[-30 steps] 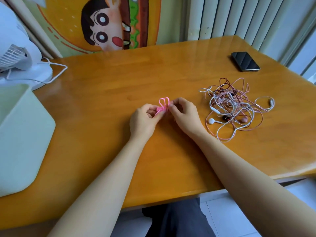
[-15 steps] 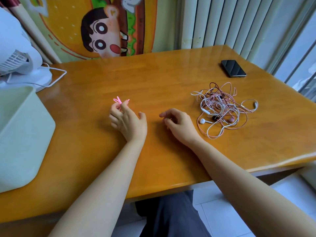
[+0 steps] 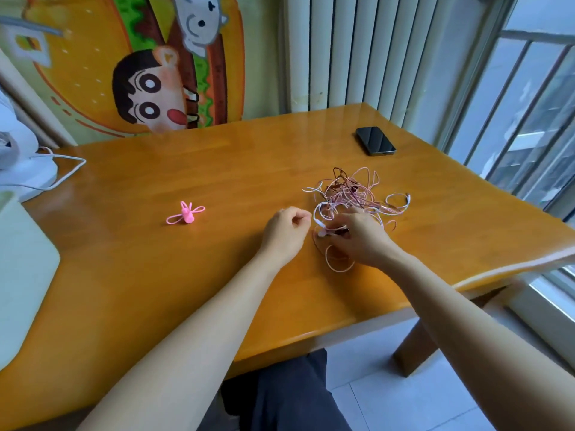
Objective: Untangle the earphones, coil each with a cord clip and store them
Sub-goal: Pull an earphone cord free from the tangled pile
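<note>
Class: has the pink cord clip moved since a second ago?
Yes. The pink cord clip has gone left, farther from the phone.

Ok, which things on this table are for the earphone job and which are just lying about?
For the job: tangled earphones, which the right hand grips; pink cord clips; perhaps the white container, for storing.
Lying about: phone; white fan.

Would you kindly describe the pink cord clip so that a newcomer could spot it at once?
Start at the orange wooden table. On its left half, well apart from the tangled earphones on the right, lies the cord clip. Unlike that long tangle, it is small, bright pink, with thin loops like wings.
</note>
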{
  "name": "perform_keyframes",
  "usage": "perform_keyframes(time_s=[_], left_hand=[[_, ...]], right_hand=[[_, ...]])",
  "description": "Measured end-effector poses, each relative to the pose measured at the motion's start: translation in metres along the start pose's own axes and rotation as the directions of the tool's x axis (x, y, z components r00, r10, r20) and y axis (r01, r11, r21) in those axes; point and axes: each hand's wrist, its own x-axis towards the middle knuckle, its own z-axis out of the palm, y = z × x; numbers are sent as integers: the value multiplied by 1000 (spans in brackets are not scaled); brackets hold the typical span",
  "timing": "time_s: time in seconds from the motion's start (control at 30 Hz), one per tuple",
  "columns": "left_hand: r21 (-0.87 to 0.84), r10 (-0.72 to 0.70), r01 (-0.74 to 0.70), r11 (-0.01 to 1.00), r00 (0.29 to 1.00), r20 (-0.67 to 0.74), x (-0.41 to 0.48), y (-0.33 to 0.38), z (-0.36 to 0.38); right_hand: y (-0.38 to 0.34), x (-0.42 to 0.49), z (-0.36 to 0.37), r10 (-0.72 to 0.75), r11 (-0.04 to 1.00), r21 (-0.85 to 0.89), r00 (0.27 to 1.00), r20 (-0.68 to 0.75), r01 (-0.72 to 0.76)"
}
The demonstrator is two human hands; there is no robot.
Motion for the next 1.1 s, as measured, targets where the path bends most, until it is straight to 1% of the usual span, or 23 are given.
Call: perform_keyframes(time_s=[0.07,0.1,0.2,0.27,0.33,0.37,0.4,0.43,0.47,0.53,0.57,0.6,0.63,0.67,0.73,0.8,0.87,0.9,0.93,1.0,1.03,1.07,1.1], left_hand=[[-68,-93,98,993,993,78,9,9,13],[-89,-126,134,987,988,90,13,10,18],[-226,-208,208,952,978,26,18,9,23],[-295,-240,226,928,971,-12,17,7,19],[-393,-241,210,895,970,-32,14,9,12],[-481,-245,201,853,969,-29,12,11,8],[-583,-250,195,789,968,-15,10,14,4],[-674,-247,188,714,969,9,9,18,0],[-737,-229,181,651,973,37,7,22,-5],[-769,-173,178,613,981,89,1,28,-12],[-772,-150,179,611,983,109,-3,30,-14],[-776,-139,179,604,983,118,-7,31,-17],[-781,-141,175,600,984,112,-11,32,-20],[-785,-157,166,597,984,89,-14,32,-26],[-789,-205,147,597,978,26,-17,32,-40],[-781,-217,108,615,975,-36,-19,33,-54],[-736,-187,40,676,975,-119,-21,32,-67],[-704,-168,10,710,974,-155,-23,30,-71],[-676,-152,-10,737,972,-179,-27,28,-75],[-634,-126,-28,773,972,-197,-35,19,-82],[-618,-114,-31,785,974,-194,-38,15,-85],[-605,-99,-36,795,977,-189,-40,11,-87],[-596,-79,-45,802,980,-180,-42,7,-90]], right_hand=[[-2,-8,1,-89,991,98,996,0,88],[-4,-10,0,-115,984,137,993,-4,114],[-5,-11,-4,-150,967,206,988,-29,152],[-3,-10,-6,-149,957,246,988,-48,156],[-3,-8,-7,-97,955,268,988,-120,126],[-4,-6,-7,-43,960,266,982,-182,91],[-6,-4,-8,14,966,255,972,-233,47],[-9,-1,-10,63,972,236,969,-237,-6],[-11,2,-12,106,975,211,979,-175,-68],[-20,5,-16,179,969,163,983,41,-183],[-24,8,-18,213,958,169,970,121,-232],[-26,11,-21,244,946,179,957,154,-270],[-27,15,-23,264,937,201,955,132,-287],[-30,19,-23,270,927,254,961,60,-276],[-35,25,-21,253,884,437,955,-152,-165],[-45,25,-21,257,812,583,911,-322,-24],[-56,26,-20,292,739,672,875,-385,50],[-56,28,-20,306,730,682,874,-377,39],[-55,30,-19,309,749,662,894,-326,-17],[-54,28,-15,291,808,569,943,-162,-151],[-53,26,-13,286,833,524,949,-135,-177],[-55,23,-11,269,850,504,950,-158,-157],[-58,21,-8,226,853,515,951,-209,-90]])
